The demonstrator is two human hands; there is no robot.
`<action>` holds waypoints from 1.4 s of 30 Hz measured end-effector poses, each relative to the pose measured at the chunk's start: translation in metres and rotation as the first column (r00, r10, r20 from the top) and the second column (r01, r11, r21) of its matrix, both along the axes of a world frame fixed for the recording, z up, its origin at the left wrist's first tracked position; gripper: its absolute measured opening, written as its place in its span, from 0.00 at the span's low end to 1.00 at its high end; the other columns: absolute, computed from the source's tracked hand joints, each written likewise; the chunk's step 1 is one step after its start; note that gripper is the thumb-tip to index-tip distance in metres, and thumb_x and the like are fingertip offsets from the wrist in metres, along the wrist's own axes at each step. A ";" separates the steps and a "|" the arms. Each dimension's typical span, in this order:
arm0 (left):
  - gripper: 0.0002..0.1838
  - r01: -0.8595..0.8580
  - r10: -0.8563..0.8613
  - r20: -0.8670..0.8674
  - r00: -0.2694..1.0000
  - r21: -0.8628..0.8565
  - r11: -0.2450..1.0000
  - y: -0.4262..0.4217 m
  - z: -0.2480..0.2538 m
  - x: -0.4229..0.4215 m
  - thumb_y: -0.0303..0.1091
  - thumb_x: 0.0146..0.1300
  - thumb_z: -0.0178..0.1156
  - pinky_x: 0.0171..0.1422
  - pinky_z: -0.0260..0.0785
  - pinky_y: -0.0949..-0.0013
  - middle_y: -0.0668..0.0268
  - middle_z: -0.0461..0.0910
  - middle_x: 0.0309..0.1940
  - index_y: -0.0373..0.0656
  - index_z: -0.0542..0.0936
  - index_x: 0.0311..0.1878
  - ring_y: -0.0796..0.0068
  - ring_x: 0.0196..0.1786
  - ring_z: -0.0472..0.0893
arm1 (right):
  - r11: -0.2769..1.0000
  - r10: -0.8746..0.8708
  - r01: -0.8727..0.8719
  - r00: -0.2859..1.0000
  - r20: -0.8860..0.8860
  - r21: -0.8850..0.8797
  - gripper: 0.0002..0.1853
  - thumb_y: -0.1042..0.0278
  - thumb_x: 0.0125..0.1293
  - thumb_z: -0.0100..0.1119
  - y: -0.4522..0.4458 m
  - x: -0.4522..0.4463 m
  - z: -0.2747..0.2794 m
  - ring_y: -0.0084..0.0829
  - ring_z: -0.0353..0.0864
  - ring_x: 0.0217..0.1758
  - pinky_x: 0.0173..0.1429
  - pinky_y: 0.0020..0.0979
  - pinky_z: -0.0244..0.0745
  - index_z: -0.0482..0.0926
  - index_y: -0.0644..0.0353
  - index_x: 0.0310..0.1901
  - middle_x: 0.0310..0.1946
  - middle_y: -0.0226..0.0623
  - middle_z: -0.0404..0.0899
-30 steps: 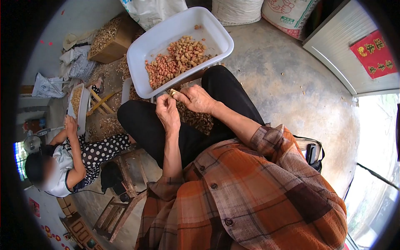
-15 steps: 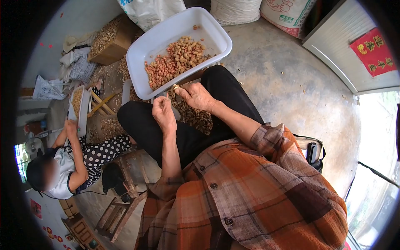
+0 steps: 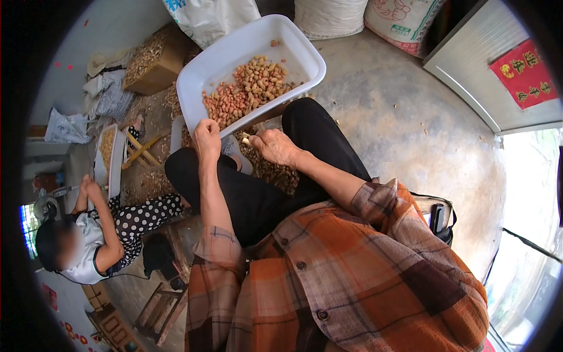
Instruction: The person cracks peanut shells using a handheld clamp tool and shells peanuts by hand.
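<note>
A white plastic tub (image 3: 187, 82) stands in front of my knees, holding shelled reddish peanuts (image 3: 229, 104) on the left and unshelled peanuts (image 3: 262, 76) on the right. My left hand (image 3: 207, 139) is at the tub's near left rim, its fingers curled closed; whatever they hold is hidden. Between my legs, my right hand (image 3: 277, 146) pinches a small pale peanut shell (image 3: 246, 139) at its fingertips. Below that hand lies a heap of broken shells (image 3: 272, 175).
At left, another person (image 3: 99, 229) sits with both hands by a long white tray (image 3: 104, 155) of peanuts. A cardboard box (image 3: 149, 64) of shells stands behind. Large sacks (image 3: 328, 17) line the back, and a wooden stool (image 3: 161, 311) is at lower left.
My left hand has moved left and up, from beside my right hand to the tub's near rim. My right hand has shifted slightly down. The other person's hands have moved off the tray's end.
</note>
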State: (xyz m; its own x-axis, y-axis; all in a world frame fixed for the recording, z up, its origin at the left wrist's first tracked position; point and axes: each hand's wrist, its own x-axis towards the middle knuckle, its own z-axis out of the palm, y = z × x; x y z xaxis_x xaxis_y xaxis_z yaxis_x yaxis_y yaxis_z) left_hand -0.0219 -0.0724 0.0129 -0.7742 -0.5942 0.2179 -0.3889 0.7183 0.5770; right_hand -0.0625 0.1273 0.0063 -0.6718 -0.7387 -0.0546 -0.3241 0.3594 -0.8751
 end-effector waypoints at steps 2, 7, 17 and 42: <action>0.09 0.019 -0.021 0.170 0.985 0.009 1.000 0.004 0.001 0.000 0.31 0.61 0.52 0.43 0.69 0.57 0.52 0.80 0.32 0.35 0.77 0.33 0.50 0.37 0.79 | 1.000 0.006 -0.007 1.000 -0.023 -0.020 0.21 0.57 0.67 0.41 0.000 0.000 0.000 0.58 0.76 0.45 0.52 0.48 0.70 0.79 0.66 0.39 0.35 0.62 0.77; 0.10 0.071 -0.070 -0.013 0.997 0.108 0.992 0.010 -0.009 0.001 0.33 0.63 0.52 0.44 0.69 0.63 0.57 0.80 0.30 0.36 0.79 0.37 0.62 0.38 0.79 | 0.999 -0.045 0.045 0.996 0.075 0.009 0.20 0.56 0.66 0.45 -0.003 -0.001 -0.001 0.57 0.76 0.46 0.51 0.47 0.70 0.78 0.68 0.39 0.38 0.60 0.77; 0.17 0.267 -0.268 -0.133 0.954 0.783 0.562 0.050 0.013 0.031 0.41 0.69 0.50 0.29 0.66 0.77 0.69 0.76 0.27 0.36 0.78 0.47 0.84 0.26 0.72 | 0.989 -0.084 0.105 0.979 0.187 -0.106 0.20 0.56 0.64 0.50 -0.005 0.001 -0.004 0.56 0.76 0.43 0.48 0.45 0.70 0.77 0.70 0.36 0.33 0.60 0.77; 0.09 0.339 -0.281 -0.213 0.936 0.760 0.555 0.057 0.004 0.022 0.35 0.65 0.57 0.32 0.63 0.77 0.72 0.73 0.24 0.37 0.78 0.36 0.84 0.26 0.70 | 0.936 -0.074 0.268 0.785 0.615 -0.229 0.18 0.59 0.70 0.46 -0.005 -0.001 -0.009 0.22 0.71 0.17 0.21 0.27 0.67 0.75 0.65 0.28 0.16 0.31 0.71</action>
State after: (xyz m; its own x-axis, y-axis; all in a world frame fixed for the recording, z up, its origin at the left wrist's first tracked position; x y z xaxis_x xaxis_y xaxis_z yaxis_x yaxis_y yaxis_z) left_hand 0.0003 -0.0156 0.0170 -0.9469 -0.2827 -0.1529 -0.1754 0.0561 0.9829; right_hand -0.0632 0.1221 -0.0032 -0.6950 -0.6603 -0.2846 0.3302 0.0585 -0.9421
